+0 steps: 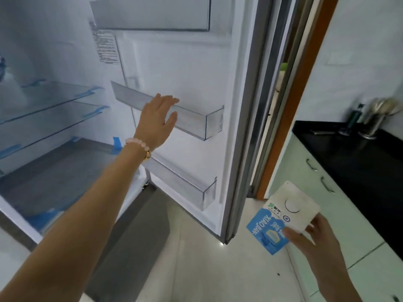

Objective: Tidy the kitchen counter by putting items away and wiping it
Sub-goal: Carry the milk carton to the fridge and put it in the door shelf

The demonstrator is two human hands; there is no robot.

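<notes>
The fridge door stands wide open, its white inner side facing me. My left hand is stretched out flat against the door, fingers apart, over the clear middle door bin. It holds nothing. A pink bead bracelet circles that wrist. My right hand is low at the right, gripping a blue-and-white milk carton with a round white cap, tilted above the floor.
Glass shelves with blue tape fill the fridge interior at left. A lower door bin sits beneath the middle one. A black counter at right carries a metal utensil holder and a dark bottle; pale green cabinets stand below it.
</notes>
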